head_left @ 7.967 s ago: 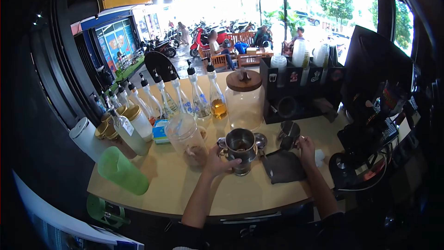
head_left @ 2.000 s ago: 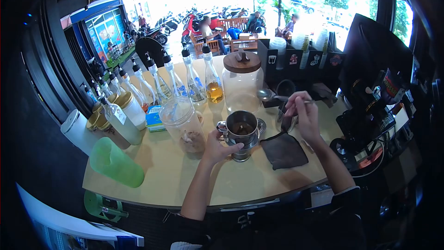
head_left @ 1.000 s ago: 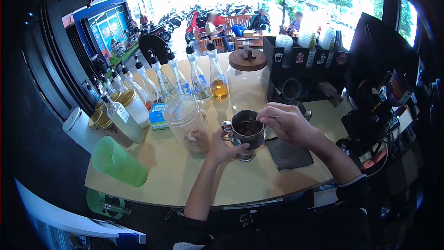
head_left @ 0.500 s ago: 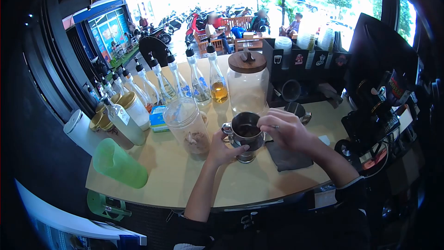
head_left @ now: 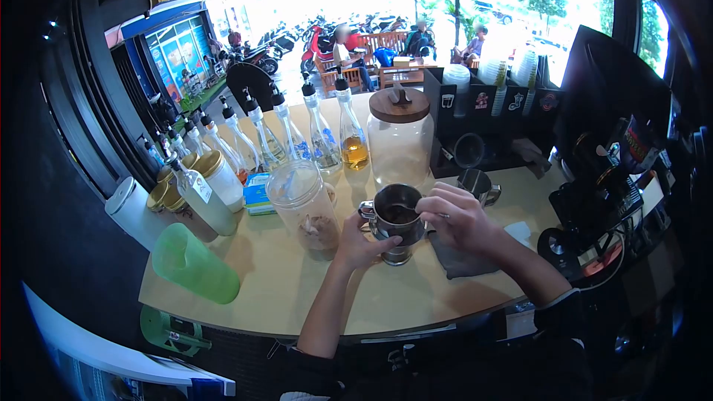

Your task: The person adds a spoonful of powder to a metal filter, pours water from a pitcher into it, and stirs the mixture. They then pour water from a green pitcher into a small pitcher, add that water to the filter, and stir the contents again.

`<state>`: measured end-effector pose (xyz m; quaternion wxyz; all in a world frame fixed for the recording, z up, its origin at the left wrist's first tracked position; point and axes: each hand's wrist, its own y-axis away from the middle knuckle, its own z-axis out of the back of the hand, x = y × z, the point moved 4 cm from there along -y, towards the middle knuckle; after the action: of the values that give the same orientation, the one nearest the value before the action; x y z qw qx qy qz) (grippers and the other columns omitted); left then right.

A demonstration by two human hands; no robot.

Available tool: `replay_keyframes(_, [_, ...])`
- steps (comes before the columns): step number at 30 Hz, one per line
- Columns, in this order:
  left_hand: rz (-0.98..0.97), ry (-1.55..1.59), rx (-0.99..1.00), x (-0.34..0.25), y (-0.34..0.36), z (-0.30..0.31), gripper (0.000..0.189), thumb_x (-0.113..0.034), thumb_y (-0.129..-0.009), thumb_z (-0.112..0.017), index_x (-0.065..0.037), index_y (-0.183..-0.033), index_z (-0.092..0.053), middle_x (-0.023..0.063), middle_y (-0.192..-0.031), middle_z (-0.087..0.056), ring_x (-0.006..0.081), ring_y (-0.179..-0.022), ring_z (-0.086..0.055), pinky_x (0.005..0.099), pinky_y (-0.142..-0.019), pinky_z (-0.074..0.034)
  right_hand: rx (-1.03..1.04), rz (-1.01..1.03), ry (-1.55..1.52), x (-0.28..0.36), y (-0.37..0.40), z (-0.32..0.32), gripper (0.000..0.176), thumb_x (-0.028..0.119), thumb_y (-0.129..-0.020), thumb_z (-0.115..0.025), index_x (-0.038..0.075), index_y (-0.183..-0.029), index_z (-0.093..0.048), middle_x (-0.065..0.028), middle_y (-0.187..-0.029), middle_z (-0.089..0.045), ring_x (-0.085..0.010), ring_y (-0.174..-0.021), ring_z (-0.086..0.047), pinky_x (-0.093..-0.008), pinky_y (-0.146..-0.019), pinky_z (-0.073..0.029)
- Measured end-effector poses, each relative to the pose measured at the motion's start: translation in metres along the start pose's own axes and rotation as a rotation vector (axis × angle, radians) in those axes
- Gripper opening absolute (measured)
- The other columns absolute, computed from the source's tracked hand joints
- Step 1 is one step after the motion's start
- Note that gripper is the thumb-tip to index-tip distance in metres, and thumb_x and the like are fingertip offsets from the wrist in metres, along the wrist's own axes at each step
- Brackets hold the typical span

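On the pale counter (head_left: pixel 260 289), at far left: one lidded white canister (head_left: pixel 137 208). Next, one translucent green pitcher (head_left: pixel 194 266), upright beside the counter's near left edge. Behind, a row of pump-topped bottles (head_left: pixel 324 137), the rightmost holding amber liquid. One blue-and-white packet (head_left: pixel 259 195). One clear jar (head_left: pixel 303 212), brownish contents low inside. Left hand (head_left: pixel 362 247): fingers and thumb curved around the side of one metal vessel (head_left: pixel 397 229), upright at mid-counter, dark inside. Behind it, one large glass jar (head_left: pixel 401 150), wooden lid on. Right hand (head_left: pixel 462 221): fingers pinched narrow on one spoon (head_left: pixel 443 215), its far end inside the vessel's mouth, apparently in liquid. Beneath that hand, one dark cloth (head_left: pixel 459 261); behind it, one metal mug (head_left: pixel 475 183). Far right, black equipment (head_left: pixel 587 208).
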<state>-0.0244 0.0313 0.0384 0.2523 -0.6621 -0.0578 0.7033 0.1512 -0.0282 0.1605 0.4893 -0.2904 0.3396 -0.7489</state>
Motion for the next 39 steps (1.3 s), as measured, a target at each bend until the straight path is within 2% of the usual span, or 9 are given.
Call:
replay_keyframes(6, [0.027, 0.004, 0.003, 0.003, 0.0, 0.0, 0.057, -0.021, -0.059, -0.086, -0.003, -0.107, -0.062, 0.0075, -0.101, -0.067, 0.0169, -0.099, -0.062, 0.0328, -0.094, -0.044, -0.043, -0.002, 0.047, -0.001, 0.001, -0.005, 0.016, 0.002, -0.077, -0.067, 0.003, -0.088, -0.055, -0.009, -0.072, -0.05, -0.0269, -0.064, -0.053, -0.037, -0.057, -0.044])
replay_keyframes(9, [0.038, 0.017, 0.008, 0.006, 0.0, 0.001, 0.056, -0.022, -0.059, -0.086, -0.003, -0.106, -0.062, 0.0076, -0.101, -0.067, 0.0169, -0.099, -0.062, 0.0329, -0.094, -0.044, -0.025, 0.014, -0.029, 0.002, 0.002, -0.007, 0.017, 0.001, -0.077, -0.067, 0.003, -0.088, -0.055, -0.009, -0.071, -0.05, -0.027, -0.064, -0.053, -0.0369, -0.057, -0.044])
replay_keyframes(11, [0.023, -0.017, 0.001, 0.007, 0.0, 0.001, 0.056, -0.023, -0.058, -0.086, -0.003, -0.106, -0.063, 0.0075, -0.101, -0.068, 0.0169, -0.098, -0.062, 0.0329, -0.093, -0.045, -0.054, -0.001, 0.056, -0.004, 0.002, -0.005, 0.015, 0.002, -0.078, -0.067, 0.002, -0.089, -0.055, -0.0091, -0.071, -0.05, -0.0276, -0.064, -0.053, -0.0371, -0.058, -0.044])
replay_keyframes(14, [0.019, 0.006, 0.012, 0.006, 0.0, 0.0, 0.056, -0.024, -0.058, -0.086, -0.003, -0.105, -0.063, 0.0073, -0.101, -0.068, 0.0169, -0.097, -0.062, 0.033, -0.092, -0.045, -0.04, -0.06, -0.044, -0.004, 0.005, -0.009, 0.013, 0.003, -0.079, -0.066, 0.002, -0.088, -0.056, -0.0094, -0.072, -0.051, -0.0282, -0.065, -0.053, -0.0372, -0.058, -0.044])
replay_keyframes(18, [0.014, -0.056, -0.03, 0.008, 0.002, 0.002, 0.057, -0.024, -0.058, -0.086, -0.003, -0.106, -0.063, 0.0074, -0.1, -0.068, 0.0173, -0.096, -0.063, 0.0331, -0.091, -0.046, -0.074, -0.07, 0.004, -0.004, 0.0, -0.002, 0.011, 0.003, -0.081, -0.065, 0.002, -0.087, -0.056, -0.0105, -0.074, -0.052, -0.028, -0.067, -0.054, -0.0381, -0.06, -0.044])
replay_keyframes(25, [0.008, -0.038, -0.011, 0.007, 0.0, 0.001, 0.058, -0.024, -0.058, -0.086, -0.002, -0.107, -0.062, 0.0082, -0.099, -0.068, 0.0183, -0.097, -0.063, 0.0333, -0.092, -0.045, -0.061, -0.051, -0.012, -0.002, 0.001, -0.001, 0.01, 0.003, -0.082, -0.064, 0.001, -0.087, -0.055, -0.0112, -0.075, -0.052, -0.0291, -0.067, -0.053, -0.0384, -0.06, -0.044])
replay_keyframes(29, [0.013, 0.01, -0.004, 0.005, 0.0, 0.0, 0.059, -0.024, -0.058, -0.086, -0.002, -0.107, -0.062, 0.0086, -0.1, -0.068, 0.0184, -0.099, -0.063, 0.0332, -0.093, -0.045, -0.012, -0.119, -0.034, -0.007, 0.005, -0.004, 0.009, 0.004, -0.082, -0.063, 0.001, -0.086, -0.056, -0.011, -0.074, -0.051, -0.0292, -0.067, -0.053, -0.0383, -0.061, -0.044])
replay_keyframes(39, [0.047, -0.019, -0.009, 0.001, 0.001, 0.0, 0.058, -0.023, -0.059, -0.086, -0.002, -0.108, -0.062, 0.008, -0.1, -0.068, 0.0174, -0.099, -0.062, 0.0329, -0.094, -0.045, 0.021, -0.061, -0.049, -0.001, 0.004, 0.0, 0.011, 0.005, -0.082, -0.064, 0.002, -0.089, -0.056, -0.0101, -0.076, -0.054, -0.0286, -0.069, -0.055, -0.0382, -0.061, -0.045])
